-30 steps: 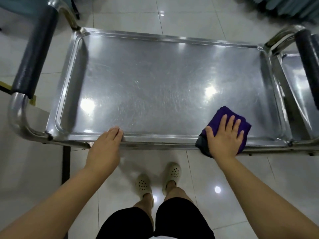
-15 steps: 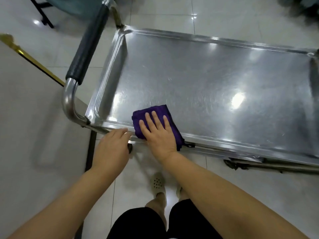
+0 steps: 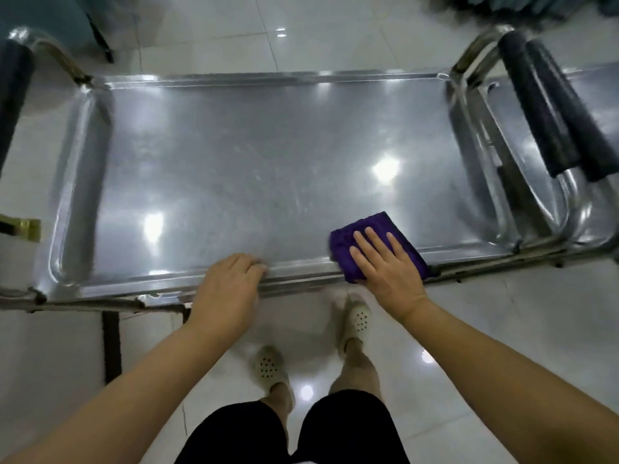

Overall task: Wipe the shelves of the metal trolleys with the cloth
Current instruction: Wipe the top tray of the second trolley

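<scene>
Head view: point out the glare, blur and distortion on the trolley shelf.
Head view: ceiling lights glare as white spots on the shelf, brightest right of centre. Head view: motion blur smears the padded handles at right and the shelf's scratches. Head view: the wide lens bows the shelf's rim. The cloth and right hand look fairly sharp.

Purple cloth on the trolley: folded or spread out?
Folded. The cloth is a compact, thick pad under the right hand, straddling the near rim of the shelf.
</scene>
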{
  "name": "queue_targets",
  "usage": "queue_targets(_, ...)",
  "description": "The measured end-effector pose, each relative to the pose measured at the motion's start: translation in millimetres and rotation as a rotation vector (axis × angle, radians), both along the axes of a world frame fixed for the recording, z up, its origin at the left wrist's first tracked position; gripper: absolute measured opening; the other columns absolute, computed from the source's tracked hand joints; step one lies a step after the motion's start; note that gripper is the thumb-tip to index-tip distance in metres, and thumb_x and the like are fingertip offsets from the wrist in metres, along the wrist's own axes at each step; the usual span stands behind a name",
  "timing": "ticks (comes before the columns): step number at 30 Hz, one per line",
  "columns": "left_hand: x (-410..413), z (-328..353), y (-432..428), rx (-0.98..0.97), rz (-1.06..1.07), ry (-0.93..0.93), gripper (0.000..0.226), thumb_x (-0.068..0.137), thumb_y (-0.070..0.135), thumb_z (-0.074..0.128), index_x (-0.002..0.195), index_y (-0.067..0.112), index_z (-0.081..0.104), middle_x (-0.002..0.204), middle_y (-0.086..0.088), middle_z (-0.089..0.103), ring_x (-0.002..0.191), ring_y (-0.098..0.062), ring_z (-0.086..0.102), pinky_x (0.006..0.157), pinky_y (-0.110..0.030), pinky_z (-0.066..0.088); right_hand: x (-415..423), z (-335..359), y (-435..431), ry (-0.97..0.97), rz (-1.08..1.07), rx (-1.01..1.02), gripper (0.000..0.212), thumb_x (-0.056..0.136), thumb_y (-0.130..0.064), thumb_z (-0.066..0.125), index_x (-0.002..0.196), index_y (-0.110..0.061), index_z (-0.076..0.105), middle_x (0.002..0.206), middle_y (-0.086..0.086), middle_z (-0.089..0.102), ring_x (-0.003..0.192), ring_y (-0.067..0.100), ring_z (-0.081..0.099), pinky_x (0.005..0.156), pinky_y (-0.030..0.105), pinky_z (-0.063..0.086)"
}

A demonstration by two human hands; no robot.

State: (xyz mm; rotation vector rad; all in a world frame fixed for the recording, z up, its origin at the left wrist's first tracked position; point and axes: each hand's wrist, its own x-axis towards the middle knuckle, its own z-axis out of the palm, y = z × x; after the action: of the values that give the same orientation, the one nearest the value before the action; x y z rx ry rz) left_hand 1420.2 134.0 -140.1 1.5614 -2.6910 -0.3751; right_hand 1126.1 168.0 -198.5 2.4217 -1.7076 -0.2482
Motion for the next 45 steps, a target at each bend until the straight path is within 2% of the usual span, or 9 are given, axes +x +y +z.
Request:
queue_targets(10,-118.7,-3.7,-17.7,0.092,-0.066,-0.178,0.037,0.069,0.022,0.081,0.103,0.009,0.072,0.112,-0.010,0.068,0.096,-0.027,0.067,0.082,-0.039,0.054,-170.1,24.0,36.3,-0.096,-0.480,0.089,0.091,0.066,-0.018,0.085,0.139,-0.006,0.033,0.142,0.023,0.045,0.134,0.038,0.040,0.117,0.039,0.001)
queue_targets(13,-119.9,-7.9,-20.1,0.151,-0.001,-0.123,0.037,0.081,0.021,0.072,0.115,0.009,0.068,0.123,-0.006,0.062,0.101,-0.026,0.063,0.081,-0.036,0.053,-164.9,20.1,35.9,-0.158,-0.546,0.066,0.083,0.071,-0.025,0.082,0.139,-0.004,0.039,0.144,0.022,0.044,0.135,0.037,0.038,0.117,0.041,0.001)
queue_targets(18,-120.5,-8.4,-19.2,0.161,-0.025,-0.152,0.047,0.052,0.007,0.089,0.097,0.002,0.074,0.107,-0.012,0.068,0.081,-0.029,0.069,0.059,-0.031,0.056,-97.3,15.5,24.7,-0.204,-0.497,0.135,0.070,0.084,-0.043,0.064,0.141,-0.008,0.044,0.148,0.017,0.040,0.140,0.034,0.030,0.115,0.049,0.010)
queue_targets(21,-120.5,-9.0,-17.2,0.179,-0.011,-0.134,0.055,0.052,0.002,0.088,0.104,0.001,0.072,0.116,-0.014,0.066,0.093,-0.030,0.069,0.070,-0.034,0.056,-37.1,15.2,2.2,-0.240,-0.385,0.236,0.080,0.074,-0.054,0.056,0.142,-0.013,0.044,0.149,0.014,0.040,0.140,0.031,0.032,0.113,0.051,0.017)
queue_targets(24,-118.1,-9.8,-22.8,0.248,0.033,-0.053,0.044,0.083,0.008,0.065,0.127,0.009,0.061,0.139,-0.005,0.052,0.122,-0.025,0.053,0.095,-0.036,0.049,4.6,16.6,-20.5,-0.232,-0.229,0.300,0.083,0.081,-0.060,0.026,0.150,-0.014,0.026,0.157,0.012,0.024,0.147,0.029,0.015,0.119,0.052,0.008)
queue_targets(29,-122.5,-1.9,-40.6,0.198,0.133,-0.045,0.045,0.086,0.015,0.062,0.130,0.009,0.057,0.135,-0.006,0.053,0.123,-0.025,0.046,0.100,-0.037,0.042,-27.0,14.1,-38.3,-0.230,-0.119,0.317,0.077,0.088,-0.062,0.016,0.152,-0.021,0.004,0.161,0.004,0.001,0.147,0.019,-0.009,0.118,0.045,-0.006)
queue_targets(34,-151.8,5.6,-68.1,0.206,0.040,-0.176,0.075,0.087,0.044,0.060,0.149,0.015,0.029,0.154,0.000,0.027,0.139,-0.021,0.027,0.112,-0.032,0.026,-130.1,22.4,-46.4,-0.195,-0.442,0.320,0.079,0.084,-0.065,0.008,0.150,-0.026,-0.015,0.156,-0.001,-0.022,0.143,0.016,-0.024,0.118,0.043,-0.013)
queue_targets(38,-169.3,5.4,-88.6,0.207,0.059,-0.281,0.086,0.084,0.050,0.060,0.150,0.015,0.019,0.157,-0.002,0.017,0.142,-0.022,0.021,0.115,-0.037,0.025,-190.0,28.4,-56.4,-0.130,-0.672,0.270,0.076,0.093,-0.058,0.015,0.153,-0.020,-0.012,0.160,0.005,-0.015,0.145,0.021,-0.020,0.117,0.046,-0.013)
queue_targets(45,-173.1,-0.4,-92.0,0.306,0.123,-0.277,0.090,0.088,0.047,0.059,0.153,0.017,0.004,0.161,-0.001,-0.002,0.147,-0.022,0.006,0.116,-0.035,0.019,-128.9,18.8,-113.1,-0.247,-0.943,0.140,0.075,0.096,-0.056,0.017,0.153,-0.012,-0.005,0.160,0.014,-0.007,0.146,0.032,-0.013,0.117,0.054,-0.006)
